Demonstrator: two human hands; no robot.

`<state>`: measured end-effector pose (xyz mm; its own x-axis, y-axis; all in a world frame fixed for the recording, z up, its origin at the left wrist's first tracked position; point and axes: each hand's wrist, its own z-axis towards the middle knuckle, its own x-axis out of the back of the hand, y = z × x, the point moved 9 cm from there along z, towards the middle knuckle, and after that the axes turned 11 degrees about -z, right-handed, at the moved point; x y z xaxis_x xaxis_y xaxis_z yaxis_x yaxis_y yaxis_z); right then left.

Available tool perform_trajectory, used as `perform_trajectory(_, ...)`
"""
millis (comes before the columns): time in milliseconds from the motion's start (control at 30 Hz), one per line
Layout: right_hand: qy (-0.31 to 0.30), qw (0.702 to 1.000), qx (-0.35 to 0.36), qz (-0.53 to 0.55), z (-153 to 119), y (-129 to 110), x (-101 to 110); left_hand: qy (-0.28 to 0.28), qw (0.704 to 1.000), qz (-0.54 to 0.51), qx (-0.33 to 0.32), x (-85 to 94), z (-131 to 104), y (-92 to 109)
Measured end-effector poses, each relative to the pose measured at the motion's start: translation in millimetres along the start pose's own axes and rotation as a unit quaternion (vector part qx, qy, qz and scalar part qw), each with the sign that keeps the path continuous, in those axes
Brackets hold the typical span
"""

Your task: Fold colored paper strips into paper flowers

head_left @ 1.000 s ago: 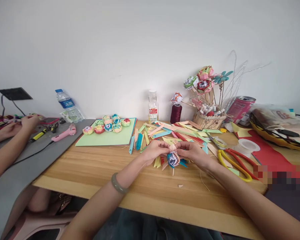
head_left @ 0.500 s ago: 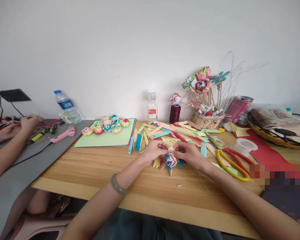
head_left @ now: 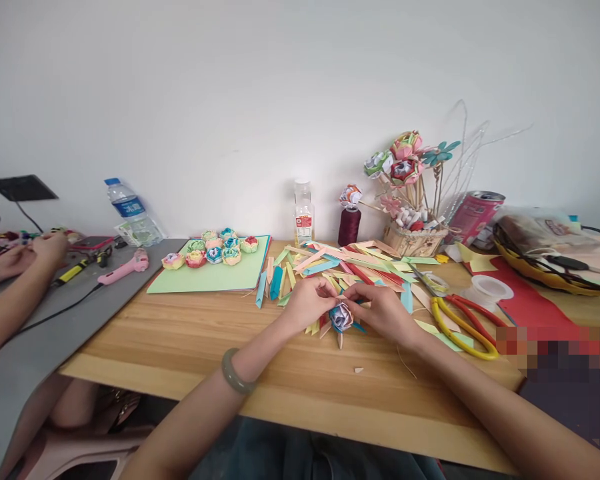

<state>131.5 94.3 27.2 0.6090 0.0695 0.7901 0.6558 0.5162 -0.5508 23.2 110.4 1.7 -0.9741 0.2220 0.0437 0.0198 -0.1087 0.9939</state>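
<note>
Hands [head_left: 344, 308] angled inward, fingertips nearly closed, both pinching paper flower [head_left: 341, 317].

Both hands [head_left: 341, 301] pinch a blue-and-white paper flower [head_left: 341, 317] above the table [head_left: 190, 340]

Wooden table [head_left: 180, 340], light grain, under your left hand [head_left: 313, 307] and right hand [head_left: 380, 310]. Folded paper strips [head_left: 325, 257] in loose heap just beyond both. Green sheet [head_left: 215, 279] left of your left hand. Red-labelled bottle [head_left: 304, 227], dark spool [head_left: 349, 228] upright behind heap. Basket [head_left: 413, 241] beyond your right hand; scissors [head_left: 436, 319], red paper [head_left: 535, 303] right of it. Small scrap [head_left: 359, 370] nearer you than hands.
</note>
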Motion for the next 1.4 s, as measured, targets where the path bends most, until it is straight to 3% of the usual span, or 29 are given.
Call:
perform_trajectory(233, 0.063, 0.988, 0.052, -0.131, -4, -9, 10, 0.009, 0.999, 0.033, -0.033, -0.9, -3, 13)
perform_trajectory(400, 0.139, 0.966, 0.112, -0.186, -9, -22, 28, 0.002, 0.988, -0.152, 0.034, -1.6, -2, 9)
perform_trajectory(533, 0.191, 0.946, 0.198, -0.171, -17, -36, 40, -0.061, 0.974, -0.211, 0.059, -14.1, -2, 4)
perform_trajectory(600, 0.203, 0.940, 0.218, -0.167, -19, -39, 44, -0.070, 0.982, -0.173, 0.018, -14.8, -2, 8)
perform_trajectory(667, 0.213, 0.941, 0.209, -0.159, -19, -39, 49, -0.039, 0.993, -0.102, -0.045, -8.4, -3, 18)
perform_trajectory(733, 0.250, 0.944, 0.162, -0.142, -20, -37, 60, 0.017, 0.992, -0.012, -0.124, 1.3, -7, 33)
perform_trajectory(800, 0.272, 0.953, 0.084, -0.100, -19, -31, 70, 0.067, 0.973, 0.079, -0.208, 7.4, -15, 52)
perform_trajectory(900, 0.170, 0.985, -0.021, 0.005, -9, -19, 55, 0.099, 0.930, 0.186, -0.301, 6.0, -28, 70)
perform_trajectory(967, 0.090, 0.992, -0.039, 0.075, -4, -17, 37, 0.099, 0.908, 0.238, -0.329, 1.9, -33, 72)
perform_trajectory(1033, 0.049, 0.990, -0.040, 0.124, -1, -16, 26, 0.086, 0.897, 0.275, -0.335, -3.0, -34, 70)
perform_trajectory(1233, 0.053, 0.982, -0.057, 0.170, 0, -7, 21, 0.055, 0.908, 0.255, -0.327, -7.3, -31, 67)
perform_trajectory(1400, 0.041, 0.974, -0.069, 0.211, 1, -2, 17, 0.090, 0.937, 0.152, -0.301, 3.8, -24, 61)
